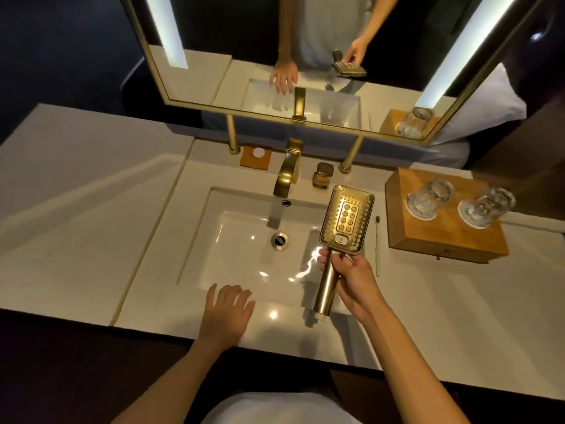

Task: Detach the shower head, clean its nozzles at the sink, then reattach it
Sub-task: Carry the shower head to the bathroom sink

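On the far left you see the pale counter (76, 228), which runs wide around the basin. A little to the right, behind the basin, a small wooden coaster (255, 158) with a white round spot lies beside the foot of the mirror stand.

Your left hand (227, 313) rests flat on the front rim of the sink (195, 240). Its fingers are straight and spread, and it holds nothing. Beyond it, in the middle of the white basin, you see the round drain (279, 240). Above the drain the gold tap (286, 169) bends forward over the basin, and just right of it stands the square gold handle (322, 175).

Your right hand (348, 273) grips the shower head (347, 220) by the top of its handle, with the fingers curled around it. The shower head is over the right part of the basin, tilted a little, and its square face with the nozzles points up toward you. The lower end of the handle reaches to the front rim of the sink. No hose is on it.

Right of the shower head, a thin white stick (378, 249) lies on the counter. Further right stands a wooden block (440, 240), and two glasses (429, 198) stand upside down on it, side by side.

Behind everything, the mirror (305, 41) with a gold frame shows both hands and the shower head again.
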`<move>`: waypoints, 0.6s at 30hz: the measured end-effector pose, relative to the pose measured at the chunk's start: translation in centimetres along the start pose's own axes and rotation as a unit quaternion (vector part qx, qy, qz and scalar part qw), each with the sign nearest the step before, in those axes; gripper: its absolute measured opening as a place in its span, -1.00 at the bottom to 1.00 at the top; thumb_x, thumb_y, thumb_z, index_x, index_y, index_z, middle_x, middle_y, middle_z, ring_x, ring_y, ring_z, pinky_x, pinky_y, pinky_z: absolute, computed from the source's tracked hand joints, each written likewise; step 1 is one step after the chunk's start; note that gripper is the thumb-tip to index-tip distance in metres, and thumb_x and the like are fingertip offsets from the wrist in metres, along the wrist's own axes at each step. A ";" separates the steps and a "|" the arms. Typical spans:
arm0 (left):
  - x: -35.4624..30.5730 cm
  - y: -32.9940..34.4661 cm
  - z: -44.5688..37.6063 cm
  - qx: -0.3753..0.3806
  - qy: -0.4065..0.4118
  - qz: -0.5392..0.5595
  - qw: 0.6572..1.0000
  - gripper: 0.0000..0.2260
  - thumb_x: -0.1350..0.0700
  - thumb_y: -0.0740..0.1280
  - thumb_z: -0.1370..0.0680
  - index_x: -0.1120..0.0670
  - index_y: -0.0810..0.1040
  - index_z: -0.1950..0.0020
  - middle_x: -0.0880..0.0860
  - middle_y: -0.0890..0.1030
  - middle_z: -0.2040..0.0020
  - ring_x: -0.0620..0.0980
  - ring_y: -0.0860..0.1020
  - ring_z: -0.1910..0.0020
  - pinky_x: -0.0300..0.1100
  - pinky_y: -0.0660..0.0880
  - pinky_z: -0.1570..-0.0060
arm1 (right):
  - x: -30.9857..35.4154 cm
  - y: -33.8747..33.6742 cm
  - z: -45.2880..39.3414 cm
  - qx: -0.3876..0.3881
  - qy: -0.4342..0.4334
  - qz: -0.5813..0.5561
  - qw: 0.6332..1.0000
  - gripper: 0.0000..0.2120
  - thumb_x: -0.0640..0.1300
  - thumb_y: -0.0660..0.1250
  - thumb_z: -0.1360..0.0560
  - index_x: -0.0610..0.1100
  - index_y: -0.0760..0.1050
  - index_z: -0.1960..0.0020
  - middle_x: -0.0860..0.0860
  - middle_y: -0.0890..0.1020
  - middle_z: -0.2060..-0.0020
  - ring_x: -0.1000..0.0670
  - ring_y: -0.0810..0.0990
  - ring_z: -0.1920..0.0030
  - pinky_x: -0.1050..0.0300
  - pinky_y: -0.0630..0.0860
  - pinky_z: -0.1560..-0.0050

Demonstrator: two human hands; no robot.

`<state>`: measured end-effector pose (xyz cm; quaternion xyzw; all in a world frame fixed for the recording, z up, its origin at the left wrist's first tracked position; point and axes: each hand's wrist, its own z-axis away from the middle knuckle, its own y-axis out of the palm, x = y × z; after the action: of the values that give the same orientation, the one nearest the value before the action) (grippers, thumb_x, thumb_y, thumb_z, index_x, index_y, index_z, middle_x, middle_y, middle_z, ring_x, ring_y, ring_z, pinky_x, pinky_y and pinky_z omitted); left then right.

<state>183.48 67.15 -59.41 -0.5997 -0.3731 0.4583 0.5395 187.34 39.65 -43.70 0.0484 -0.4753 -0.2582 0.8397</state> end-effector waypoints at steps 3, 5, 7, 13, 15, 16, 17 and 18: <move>0.1 0.1 -0.1 0.038 -0.008 -0.022 0.999 -0.69 -0.06 0.07 -0.61 -0.04 0.59 -0.09 0.04 0.61 -0.05 0.07 0.56 -0.07 0.16 0.22 -0.34 | 0.4 0.0 -1.5 0.031 0.023 0.018 0.999 -0.73 -0.45 0.19 -0.57 -0.26 0.50 -0.20 -0.24 0.64 -0.01 -0.16 0.65 0.00 0.01 0.64 0.08; -0.1 -0.3 -0.3 0.059 -0.029 -0.010 0.998 -0.72 -0.09 0.07 -0.60 -0.10 0.55 -0.08 -0.03 0.59 -0.02 0.02 0.55 -0.06 0.10 0.15 -0.36 | 0.2 0.2 -2.3 0.039 0.040 0.029 0.998 -0.71 -0.45 0.19 -0.57 -0.28 0.47 -0.25 -0.24 0.65 -0.06 -0.17 0.68 -0.04 0.04 0.66 0.11; -0.3 -0.7 -0.4 0.082 -0.045 0.005 0.996 -0.71 -0.11 0.03 -0.60 -0.11 0.53 -0.07 -0.05 0.58 -0.01 0.01 0.54 -0.07 0.06 0.13 -0.35 | -0.2 0.4 -3.1 0.047 0.052 0.030 0.997 -0.68 -0.45 0.20 -0.57 -0.27 0.45 -0.28 -0.25 0.64 -0.11 -0.20 0.67 -0.11 -0.04 0.63 -0.08; -0.6 -3.4 -2.5 0.203 -0.112 0.050 0.971 -0.47 -0.24 -0.12 -0.49 -0.14 0.56 -0.14 -0.06 0.54 -0.17 -0.02 0.47 -0.15 -0.09 0.22 -0.24 | -1.0 2.0 -5.2 0.073 0.052 0.039 0.995 -0.62 -0.44 0.24 -0.55 -0.22 0.41 -0.34 -0.22 0.67 -0.10 -0.20 0.66 -0.14 -0.03 0.62 -0.08; -0.3 -4.6 -4.2 0.275 -0.122 0.068 0.951 -0.55 -0.19 -0.03 -0.52 -0.13 0.57 -0.18 -0.02 0.58 -0.17 0.01 0.50 -0.15 -0.07 0.28 -0.21 | -1.0 3.0 -5.5 0.077 0.043 0.048 0.995 -0.62 -0.43 0.27 -0.54 -0.19 0.44 -0.31 -0.20 0.68 -0.09 -0.18 0.67 -0.12 -0.01 0.62 -0.07; -0.3 -5.2 -5.2 0.301 -0.135 0.104 0.938 -0.62 -0.14 0.05 -0.56 -0.11 0.57 -0.19 0.00 0.59 -0.17 0.02 0.53 -0.14 -0.06 0.33 -0.20 | -1.1 3.5 -5.5 0.079 0.038 0.056 0.995 -0.63 -0.42 0.29 -0.53 -0.17 0.45 -0.29 -0.19 0.68 -0.09 -0.17 0.67 -0.12 0.00 0.61 -0.09; -0.4 -6.2 -6.0 0.316 -0.152 0.162 0.922 -0.68 -0.09 0.10 -0.59 -0.08 0.57 -0.19 0.01 0.60 -0.16 0.03 0.54 -0.13 -0.06 0.39 -0.19 | -1.4 3.9 -5.6 0.081 0.034 0.064 0.994 -0.63 -0.41 0.30 -0.51 -0.14 0.47 -0.27 -0.18 0.67 -0.10 -0.16 0.67 -0.12 0.02 0.60 -0.09; -0.5 -7.0 -6.7 0.321 -0.170 0.234 0.902 -0.73 -0.05 0.13 -0.62 -0.04 0.58 -0.17 0.02 0.61 -0.15 0.02 0.55 -0.10 -0.09 0.42 -0.17 | -1.7 4.4 -5.6 0.081 0.030 0.075 0.993 -0.64 -0.39 0.32 -0.51 -0.11 0.48 -0.25 -0.18 0.67 -0.11 -0.15 0.66 -0.13 0.05 0.59 -0.09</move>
<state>190.08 65.61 -52.40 -0.3770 -0.1405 0.7614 0.5083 192.89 43.35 -46.64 0.0881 -0.4712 -0.1538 0.8640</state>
